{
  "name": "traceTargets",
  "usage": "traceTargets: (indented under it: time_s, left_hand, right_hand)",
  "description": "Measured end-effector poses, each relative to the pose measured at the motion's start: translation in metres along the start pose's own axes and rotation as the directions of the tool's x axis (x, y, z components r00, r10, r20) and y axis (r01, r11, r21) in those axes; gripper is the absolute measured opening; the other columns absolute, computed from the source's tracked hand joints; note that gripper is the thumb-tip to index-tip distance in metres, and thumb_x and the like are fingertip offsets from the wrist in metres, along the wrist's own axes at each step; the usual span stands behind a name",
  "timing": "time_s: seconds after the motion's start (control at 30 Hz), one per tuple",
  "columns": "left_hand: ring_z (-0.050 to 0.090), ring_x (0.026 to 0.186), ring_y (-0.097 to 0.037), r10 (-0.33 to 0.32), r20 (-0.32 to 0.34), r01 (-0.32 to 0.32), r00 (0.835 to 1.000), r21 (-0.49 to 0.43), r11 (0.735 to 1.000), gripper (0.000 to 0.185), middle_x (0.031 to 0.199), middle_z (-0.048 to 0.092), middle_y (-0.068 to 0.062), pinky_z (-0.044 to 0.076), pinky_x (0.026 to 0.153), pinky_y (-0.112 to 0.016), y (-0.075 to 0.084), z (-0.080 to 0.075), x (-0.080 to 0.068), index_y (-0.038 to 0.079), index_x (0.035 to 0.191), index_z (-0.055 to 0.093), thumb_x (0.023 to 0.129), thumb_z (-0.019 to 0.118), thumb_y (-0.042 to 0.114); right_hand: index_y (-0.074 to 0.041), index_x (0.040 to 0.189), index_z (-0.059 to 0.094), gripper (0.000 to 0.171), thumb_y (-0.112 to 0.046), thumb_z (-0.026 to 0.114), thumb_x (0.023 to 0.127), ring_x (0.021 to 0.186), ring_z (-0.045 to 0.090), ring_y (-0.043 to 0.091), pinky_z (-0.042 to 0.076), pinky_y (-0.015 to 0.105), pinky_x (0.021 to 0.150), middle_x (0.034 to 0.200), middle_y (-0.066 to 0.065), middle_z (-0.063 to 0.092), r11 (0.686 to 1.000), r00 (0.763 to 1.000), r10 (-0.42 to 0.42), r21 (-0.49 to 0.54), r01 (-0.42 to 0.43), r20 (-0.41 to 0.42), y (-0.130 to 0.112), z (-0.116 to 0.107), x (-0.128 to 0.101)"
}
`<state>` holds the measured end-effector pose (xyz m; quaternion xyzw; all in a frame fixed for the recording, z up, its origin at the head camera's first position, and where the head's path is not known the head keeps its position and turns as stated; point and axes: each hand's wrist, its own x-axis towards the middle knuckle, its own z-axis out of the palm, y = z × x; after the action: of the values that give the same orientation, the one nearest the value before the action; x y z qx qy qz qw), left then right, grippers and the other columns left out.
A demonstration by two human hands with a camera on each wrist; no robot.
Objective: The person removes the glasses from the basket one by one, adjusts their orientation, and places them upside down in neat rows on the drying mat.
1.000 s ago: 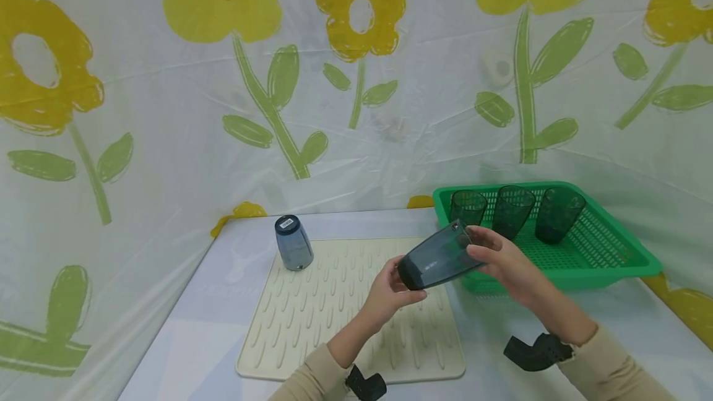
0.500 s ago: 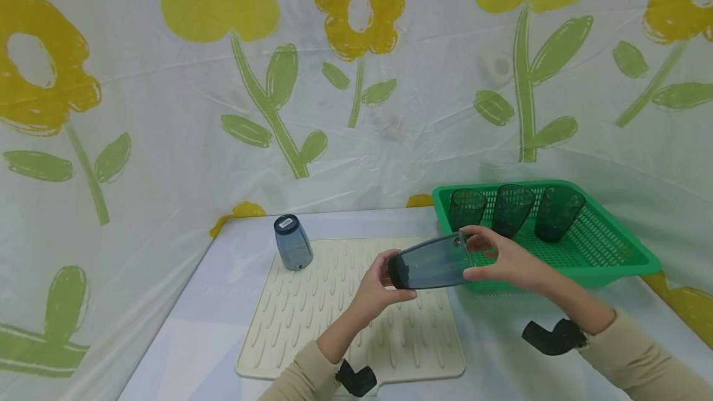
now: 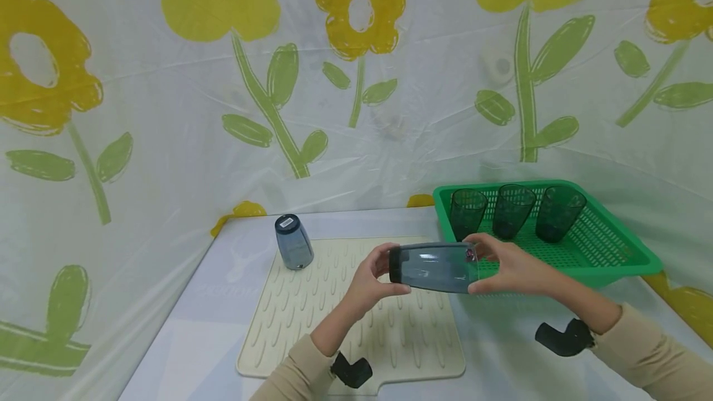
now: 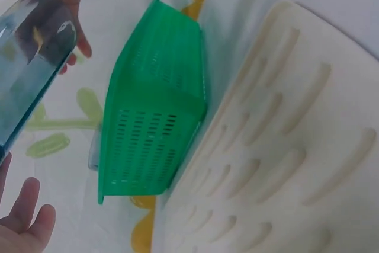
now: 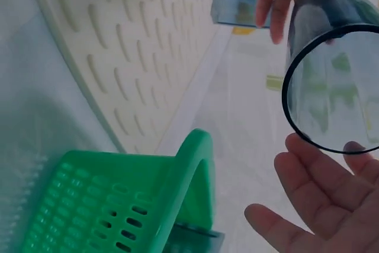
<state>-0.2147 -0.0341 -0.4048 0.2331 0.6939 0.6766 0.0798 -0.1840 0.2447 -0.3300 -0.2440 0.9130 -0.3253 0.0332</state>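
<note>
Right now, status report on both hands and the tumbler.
Left hand and right hand hold the smoky grey plastic tumbler sideways above the cream ridged mat. Nothing in the way.

Glossy clear-plastic cup point(image 3: 434, 267) — matt ribbed mat point(image 3: 312, 320)

We see bright, even light with soft shadows on the table point(image 3: 490, 339), wide-angle bending at edges, and blurry wrist views.
</note>
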Motion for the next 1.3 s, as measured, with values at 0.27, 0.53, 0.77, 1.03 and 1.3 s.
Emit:
traceTargets:
  time_s: [0.27, 0.53, 0.77, 1.03, 1.3]
  left_hand:
    - [0.05, 0.112, -0.011, 0.057, 0.037, -0.053, 0.998, -0.099, 0.994, 0.072, 0.125, 0.054, -0.012, 0.034, 0.102, -0.04, 0.013, 0.0, 0.001, 0.004, 0.131, 0.041, 0.07, 0.078, 0.016]
    - [0.043, 0.121, -0.008, 0.134, 0.042, -0.127, 0.99, -0.139, 0.982, 0.079, 0.127, 0.052, -0.004, 0.024, 0.109, -0.035, 0.023, 0.002, 0.006, 0.002, 0.13, 0.041, 0.066, 0.081, 0.026]
    - [0.046, 0.115, -0.006, 0.173, 0.044, -0.162, 0.984, -0.188, 0.969, 0.087, 0.118, 0.054, 0.008, 0.037, 0.097, -0.023, 0.031, 0.006, 0.008, -0.001, 0.13, 0.041, 0.063, 0.083, 0.035]
    - [0.047, 0.112, -0.006, 0.184, 0.035, -0.172, 0.982, -0.214, 0.962, 0.091, 0.115, 0.054, 0.01, 0.037, 0.096, -0.026, 0.039, 0.008, 0.013, 0.0, 0.131, 0.04, 0.061, 0.083, 0.038]
    - [0.046, 0.111, -0.007, 0.178, 0.012, -0.171, 0.984, -0.215, 0.962, 0.095, 0.113, 0.055, 0.009, 0.035, 0.098, -0.031, 0.053, 0.01, 0.016, 0.0, 0.129, 0.041, 0.056, 0.084, 0.044]
  right_hand:
    - [0.009, 0.131, 0.034, 0.076, -0.025, 0.074, 0.076, 0.105, 0.055, 0.039, 0.049, 0.044, 0.082, 0.123, 0.026, 0.049, 0.994, 0.997, -0.04, 0.1, 0.034, 0.062, 0.013, 0.008, -0.002]
    - [0.01, 0.134, 0.03, 0.079, -0.024, 0.073, 0.077, 0.101, 0.058, 0.034, 0.05, 0.04, 0.079, 0.127, 0.027, 0.045, 0.988, 0.992, -0.053, 0.15, 0.035, 0.114, 0.018, 0.014, 0.001]
    - [0.011, 0.134, 0.031, 0.083, -0.028, 0.075, 0.075, 0.102, 0.054, 0.033, 0.048, 0.042, 0.081, 0.13, 0.028, 0.041, 0.995, 0.99, -0.034, 0.102, 0.02, 0.135, 0.018, 0.02, 0.006]
    - [0.01, 0.132, 0.033, 0.086, -0.033, 0.077, 0.072, 0.104, 0.053, 0.034, 0.049, 0.042, 0.081, 0.128, 0.027, 0.043, 0.998, 0.993, -0.017, 0.067, 0.01, 0.116, 0.011, 0.024, 0.011]
    - [0.007, 0.131, 0.037, 0.084, -0.035, 0.077, 0.071, 0.107, 0.049, 0.033, 0.045, 0.048, 0.086, 0.124, 0.021, 0.046, 0.998, 0.993, -0.026, 0.051, 0.021, 0.117, 0.006, 0.025, 0.019]
